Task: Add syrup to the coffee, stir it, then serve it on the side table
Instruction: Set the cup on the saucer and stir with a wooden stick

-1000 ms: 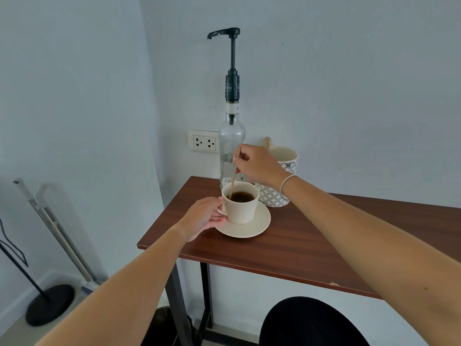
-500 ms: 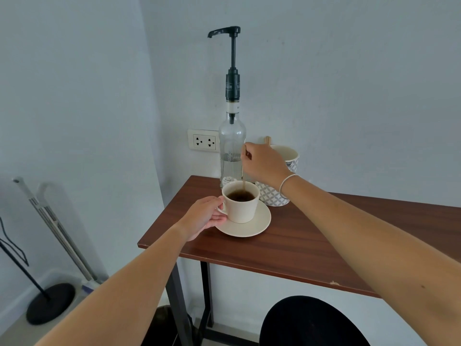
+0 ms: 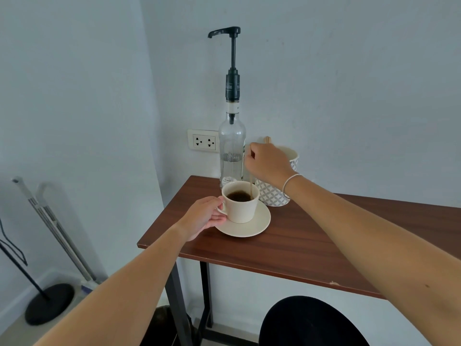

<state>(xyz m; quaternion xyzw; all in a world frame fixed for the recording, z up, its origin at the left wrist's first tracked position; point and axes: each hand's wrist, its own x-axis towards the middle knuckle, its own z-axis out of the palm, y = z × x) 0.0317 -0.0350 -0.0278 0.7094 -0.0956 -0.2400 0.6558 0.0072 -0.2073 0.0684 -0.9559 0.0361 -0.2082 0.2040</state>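
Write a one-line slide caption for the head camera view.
Right hand stirs coffee with a wooden stick while the left hand steadies the cup on its saucer.

The cup and saucer were cream, the coffee dark brown. The counter was reddish-brown wood grain on black legs. The clear bottle carried a black pump. Behind stood a white mug patterned with grey circles. The wall was pale blue-grey, the stool black.
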